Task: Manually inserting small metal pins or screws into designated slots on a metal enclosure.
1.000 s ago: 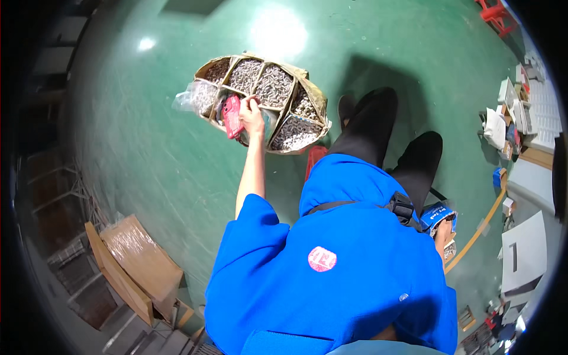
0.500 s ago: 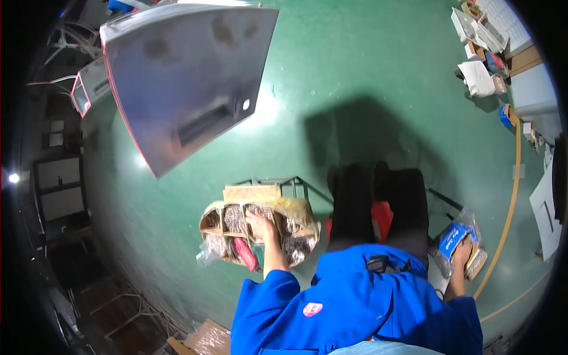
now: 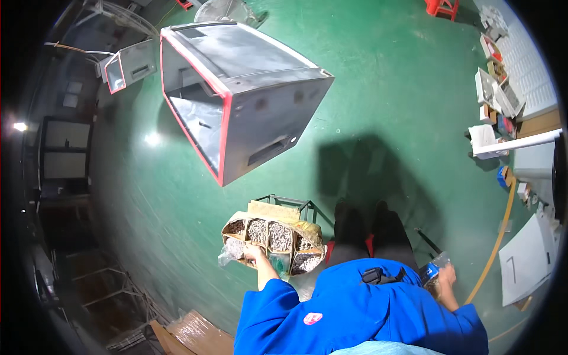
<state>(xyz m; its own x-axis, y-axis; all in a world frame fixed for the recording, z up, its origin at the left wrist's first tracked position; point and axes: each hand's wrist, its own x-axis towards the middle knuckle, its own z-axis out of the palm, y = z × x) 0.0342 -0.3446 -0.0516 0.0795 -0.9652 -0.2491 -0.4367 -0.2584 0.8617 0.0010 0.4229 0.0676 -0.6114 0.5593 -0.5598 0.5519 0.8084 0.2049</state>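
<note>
My left hand [image 3: 254, 252] reaches into the front row of a divided cardboard box [image 3: 289, 217]. Its fingers are closed, and what they hold, if anything, is hidden. Small metal pieces [image 3: 280, 236] fill several compartments, and a clear plastic bag [image 3: 225, 257] hangs over the left side. Green plastic [image 3: 278, 261] lies just right of the hand. At my right side, my right hand [image 3: 448, 275] is curled against a blue package [image 3: 432, 271] in clear plastic. Whatever those fingers grip is too small to make out.
A dark metal stand [image 3: 305, 205] is under the box. Ahead on the left stands a large grey metal cabinet [image 3: 275, 118] edged in red. White panels [image 3: 523, 260] and several small boxes line the right. A cardboard piece [image 3: 198, 335] lies at the lower left.
My left hand has moved from a back compartment to the front row, where a red item showed before. My right hand has shifted on the blue package. The view has tilted up.
</note>
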